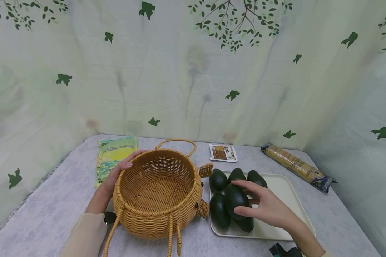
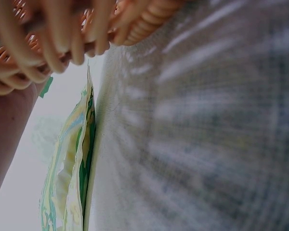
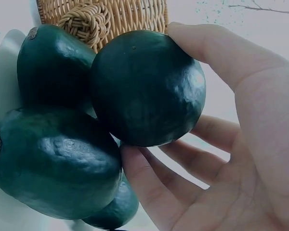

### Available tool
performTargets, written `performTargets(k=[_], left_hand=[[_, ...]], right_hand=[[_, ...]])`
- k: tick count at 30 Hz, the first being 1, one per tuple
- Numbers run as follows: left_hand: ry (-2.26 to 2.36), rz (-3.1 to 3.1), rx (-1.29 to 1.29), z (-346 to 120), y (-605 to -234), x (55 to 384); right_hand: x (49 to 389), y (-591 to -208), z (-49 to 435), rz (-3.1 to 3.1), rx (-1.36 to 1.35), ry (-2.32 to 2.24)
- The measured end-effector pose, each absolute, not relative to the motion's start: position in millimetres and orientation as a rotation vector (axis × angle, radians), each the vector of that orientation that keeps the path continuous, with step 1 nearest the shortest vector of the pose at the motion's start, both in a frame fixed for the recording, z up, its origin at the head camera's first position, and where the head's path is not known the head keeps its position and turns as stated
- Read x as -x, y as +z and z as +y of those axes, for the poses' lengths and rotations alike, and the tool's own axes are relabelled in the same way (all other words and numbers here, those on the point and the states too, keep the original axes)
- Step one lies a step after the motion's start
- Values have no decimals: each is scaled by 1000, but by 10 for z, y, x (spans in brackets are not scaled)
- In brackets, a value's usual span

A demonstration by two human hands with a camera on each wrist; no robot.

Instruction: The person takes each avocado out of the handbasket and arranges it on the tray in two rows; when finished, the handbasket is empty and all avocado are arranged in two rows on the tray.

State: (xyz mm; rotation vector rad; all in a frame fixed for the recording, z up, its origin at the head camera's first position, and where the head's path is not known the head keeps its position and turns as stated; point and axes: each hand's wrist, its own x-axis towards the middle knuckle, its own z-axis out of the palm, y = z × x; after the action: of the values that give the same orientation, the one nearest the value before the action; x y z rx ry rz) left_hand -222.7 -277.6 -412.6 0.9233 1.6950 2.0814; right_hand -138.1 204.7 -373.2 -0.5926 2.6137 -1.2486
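Note:
A round wicker basket (image 1: 149, 225) with a looped handle and dangling woven legs stands left of centre, its woven bottom visible from above. My left hand (image 1: 120, 170) holds its left rim, thumb over the edge; the other fingers are hidden behind the wall. To the right, a pale tray (image 1: 284, 185) bears several dark green avocados (image 1: 219, 211). My right hand (image 1: 267, 204) grips one avocado (image 1: 235, 200) that sits over the others. In the right wrist view, thumb and fingers span this avocado (image 3: 147, 91), beside two larger-looking ones.
A yellow-green packet (image 1: 117, 151) lies behind my left hand, seen edge-on in the left wrist view. Behind the tray are a small white-and-brown packet (image 1: 223, 153) and a long golden package (image 1: 296, 166). Leaf-printed cloth (image 1: 180, 89) hangs around the table.

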Motion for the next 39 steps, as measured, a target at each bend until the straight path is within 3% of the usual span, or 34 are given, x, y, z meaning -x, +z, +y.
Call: performTargets(k=[15,39], left_hand=[[2102,1680,-917,-2769,-4159,2279],[2097,1637,-966,-2766,-4150,2244]], right_hand=[[1392,-3742,2048,2625,594,-1227],[1526,-3461,1991,2788,855,-1242]])
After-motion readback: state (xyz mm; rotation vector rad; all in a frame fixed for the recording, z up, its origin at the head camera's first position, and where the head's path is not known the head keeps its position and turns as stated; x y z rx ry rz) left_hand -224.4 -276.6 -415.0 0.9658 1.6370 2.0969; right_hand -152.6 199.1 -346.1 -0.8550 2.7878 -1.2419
